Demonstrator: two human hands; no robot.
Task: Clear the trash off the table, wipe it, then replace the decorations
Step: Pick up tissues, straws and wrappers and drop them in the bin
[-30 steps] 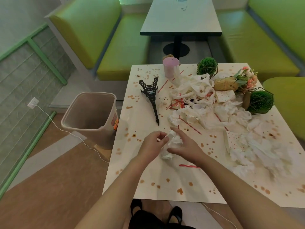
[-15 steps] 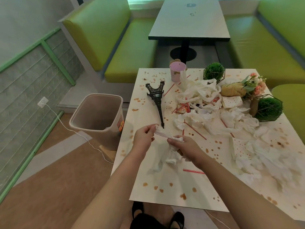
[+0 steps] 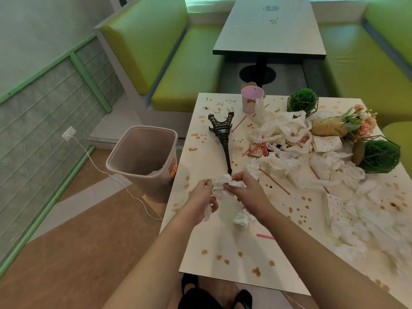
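A crumpled white tissue (image 3: 223, 184) is held above the stained white table (image 3: 223, 237), between my left hand (image 3: 201, 197) and my right hand (image 3: 247, 190); both pinch it, and loose ends hang below. A beige trash bin (image 3: 142, 159) stands on the floor left of the table. More tissue trash (image 3: 281, 130) and red straws (image 3: 274, 181) lie across the table's middle and right. Decorations on the table: a black Eiffel Tower model (image 3: 223, 137) lying flat, a pink cup (image 3: 252, 101), two green ball plants (image 3: 303, 101) (image 3: 379, 156) and a flower bouquet (image 3: 343, 126).
A white cable (image 3: 107, 172) runs from a wall socket across the floor beside the bin. Green benches (image 3: 185, 70) and a dark table (image 3: 269, 34) stand behind. A spotted paper piece (image 3: 327, 143) and a snack wrapper (image 3: 256, 150) lie among the tissues.
Both hands lifted the tissue off the table and bunched it up between them. The view shifted left, toward the bin.
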